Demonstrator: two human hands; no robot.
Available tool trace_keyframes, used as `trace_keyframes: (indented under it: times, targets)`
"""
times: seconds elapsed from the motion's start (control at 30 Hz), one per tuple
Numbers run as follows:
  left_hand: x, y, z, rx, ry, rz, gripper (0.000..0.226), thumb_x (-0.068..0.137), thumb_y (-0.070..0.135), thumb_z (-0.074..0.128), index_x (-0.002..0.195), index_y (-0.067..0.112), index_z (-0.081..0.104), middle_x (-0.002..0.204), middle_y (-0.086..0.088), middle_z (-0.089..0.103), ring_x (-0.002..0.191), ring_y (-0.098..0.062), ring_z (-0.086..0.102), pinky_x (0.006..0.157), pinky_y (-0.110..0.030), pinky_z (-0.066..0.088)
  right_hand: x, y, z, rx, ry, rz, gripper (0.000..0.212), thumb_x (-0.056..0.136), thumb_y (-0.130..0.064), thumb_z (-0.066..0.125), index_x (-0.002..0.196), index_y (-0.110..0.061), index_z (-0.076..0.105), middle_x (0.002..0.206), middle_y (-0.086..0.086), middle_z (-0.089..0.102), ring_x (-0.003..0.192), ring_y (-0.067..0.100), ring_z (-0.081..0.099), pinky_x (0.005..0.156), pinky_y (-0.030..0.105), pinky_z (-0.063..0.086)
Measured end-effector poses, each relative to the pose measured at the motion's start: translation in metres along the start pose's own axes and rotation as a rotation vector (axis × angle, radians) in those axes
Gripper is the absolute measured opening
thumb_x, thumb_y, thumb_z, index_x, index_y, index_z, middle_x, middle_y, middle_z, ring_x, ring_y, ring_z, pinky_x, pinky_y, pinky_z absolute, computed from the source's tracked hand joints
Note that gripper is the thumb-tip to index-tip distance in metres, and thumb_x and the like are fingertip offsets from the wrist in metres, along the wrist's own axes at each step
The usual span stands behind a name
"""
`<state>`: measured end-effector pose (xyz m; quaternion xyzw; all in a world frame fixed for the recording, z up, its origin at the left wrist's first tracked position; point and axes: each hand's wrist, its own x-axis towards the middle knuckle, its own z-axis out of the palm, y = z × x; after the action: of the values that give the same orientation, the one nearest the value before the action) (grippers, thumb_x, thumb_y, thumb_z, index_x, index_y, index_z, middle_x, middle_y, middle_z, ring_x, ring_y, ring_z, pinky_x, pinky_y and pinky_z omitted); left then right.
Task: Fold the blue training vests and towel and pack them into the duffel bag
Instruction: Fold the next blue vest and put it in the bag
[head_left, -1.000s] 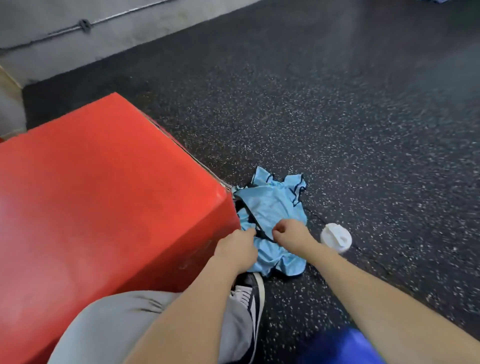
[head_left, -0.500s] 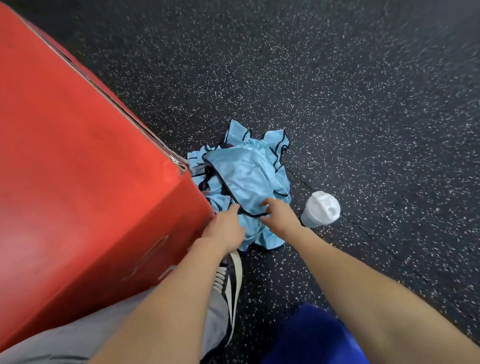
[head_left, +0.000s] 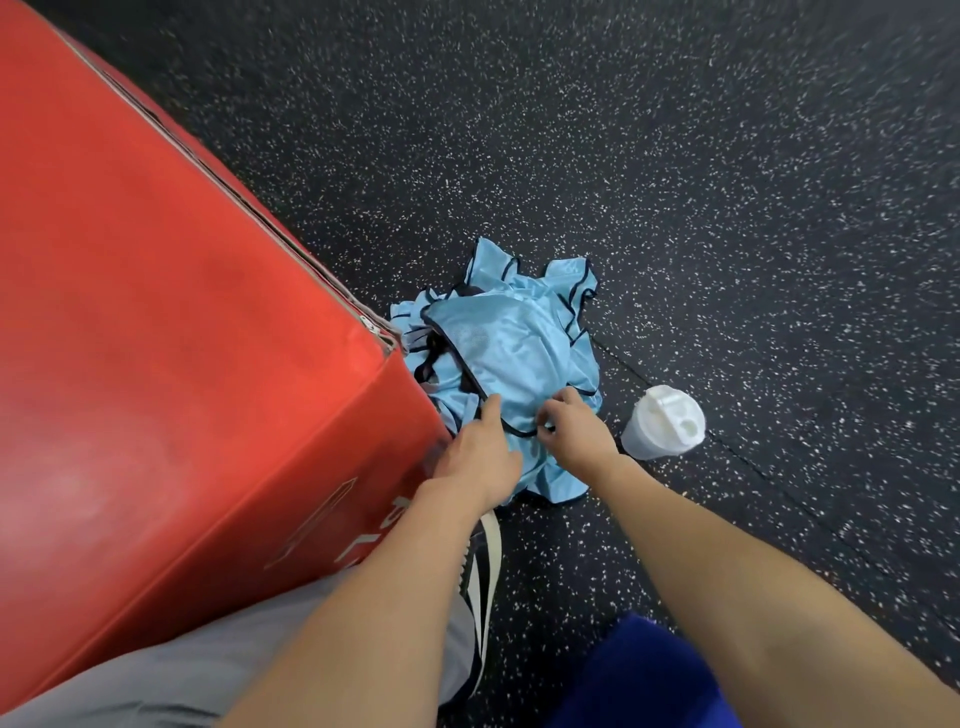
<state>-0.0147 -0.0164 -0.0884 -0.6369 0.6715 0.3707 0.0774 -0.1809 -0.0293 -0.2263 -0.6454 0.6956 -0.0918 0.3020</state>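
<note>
Your left hand (head_left: 475, 457) and right hand (head_left: 574, 434) both sit on the near edge of the crumpled blue vests (head_left: 511, 358), heaped on the speckled floor (head_left: 727, 208). Your left fingers lie on the dark trim; whether they pinch it I cannot tell. Your right fingers curl and pinch the cloth. Left of your grip stands the red box (head_left: 156, 312); right of it, a white cup (head_left: 662, 423).

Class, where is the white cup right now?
In the head view, the white cup stands on the floor, right of the vests, beside the right hand.
</note>
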Motion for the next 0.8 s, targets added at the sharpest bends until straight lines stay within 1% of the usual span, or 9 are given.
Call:
trace_keyframes:
  times: [0.07,0.17,0.2,0.27,0.33,0.47,0.57,0.63,0.8]
  targets:
    - [-0.005,0.0,-0.002,0.0,0.009,0.001,0.074,0.096,0.025,0.053,0.157,0.03,0.011,0.128,-0.009,0.057,0.108,-0.03,0.06,0.085,-0.041,0.051,-0.001,0.003,-0.002,-0.005,-0.025,0.006,0.006,0.091,-0.021,0.063,0.092,-0.023,0.058,0.112,0.0,0.048,0.09,0.022,0.059,0.078,0.041,0.054]
    - [-0.011,-0.002,-0.002,0.007,0.015,-0.007,0.076,0.095,0.023,0.054,0.157,0.027,0.011,0.129,-0.01,0.057,0.11,-0.031,0.059,0.089,-0.043,0.051,-0.002,0.006,0.0,-0.009,-0.057,0.015,0.028,0.086,-0.028,0.07,0.11,-0.021,0.057,0.119,0.001,0.046,0.095,0.024,0.059,0.08,0.04,0.054]
    - [-0.012,-0.002,-0.002,0.009,0.018,-0.008,0.075,0.095,0.023,0.055,0.157,0.025,0.012,0.131,-0.011,0.056,0.112,-0.032,0.058,0.091,-0.044,0.051,-0.003,0.006,0.002,-0.011,-0.064,0.016,0.035,0.085,-0.029,0.071,0.115,-0.021,0.055,0.12,0.002,0.045,0.096,0.025,0.059,0.08,0.04,0.053]
    - [-0.012,0.001,0.0,0.015,0.032,0.005,0.072,0.096,0.023,0.055,0.155,0.022,0.015,0.141,-0.012,0.049,0.123,-0.034,0.054,0.099,-0.045,0.048,-0.004,0.004,0.006,-0.02,-0.051,0.022,0.041,0.085,-0.032,0.071,0.12,-0.021,0.053,0.119,0.003,0.044,0.096,0.025,0.057,0.077,0.04,0.053]
    - [-0.008,0.008,0.004,0.008,0.044,0.025,0.068,0.097,0.024,0.056,0.154,0.022,0.019,0.147,-0.011,0.043,0.129,-0.034,0.049,0.103,-0.045,0.045,-0.006,0.006,0.012,-0.01,-0.009,0.036,0.038,0.086,-0.034,0.07,0.117,-0.022,0.052,0.116,0.002,0.044,0.093,0.024,0.056,0.075,0.041,0.054]
    - [0.001,0.019,0.01,-0.007,0.029,0.047,0.066,0.097,0.025,0.057,0.154,0.024,0.023,0.147,-0.011,0.039,0.131,-0.033,0.046,0.105,-0.046,0.043,-0.006,0.01,0.02,0.007,0.036,0.06,0.029,0.087,-0.035,0.067,0.109,-0.025,0.053,0.113,0.0,0.045,0.091,0.024,0.056,0.074,0.042,0.054]
    - [0.009,0.016,0.013,-0.006,0.015,0.02,0.064,0.096,0.027,0.057,0.153,0.022,0.028,0.149,-0.011,0.038,0.137,-0.032,0.041,0.107,-0.044,0.042,-0.003,0.011,0.019,-0.034,0.056,0.029,0.022,0.089,-0.027,0.064,0.11,-0.022,0.057,0.113,0.001,0.047,0.094,0.026,0.057,0.069,0.037,0.048]
    - [0.011,0.013,0.014,-0.013,0.009,-0.009,0.062,0.095,0.026,0.057,0.151,0.02,0.031,0.147,-0.012,0.039,0.134,-0.032,0.043,0.105,-0.043,0.042,-0.001,0.01,0.017,-0.086,0.071,-0.011,0.021,0.09,-0.021,0.061,0.111,-0.018,0.062,0.113,0.005,0.05,0.096,0.028,0.057,0.066,0.034,0.041]
    - [0.009,0.012,0.014,-0.012,0.01,-0.029,0.063,0.096,0.025,0.055,0.153,0.02,0.029,0.151,-0.012,0.036,0.136,-0.032,0.042,0.104,-0.042,0.04,0.004,0.007,0.012,-0.172,0.071,-0.073,0.02,0.09,-0.014,0.059,0.109,-0.012,0.061,0.113,0.008,0.05,0.099,0.031,0.054,0.064,0.035,0.035]
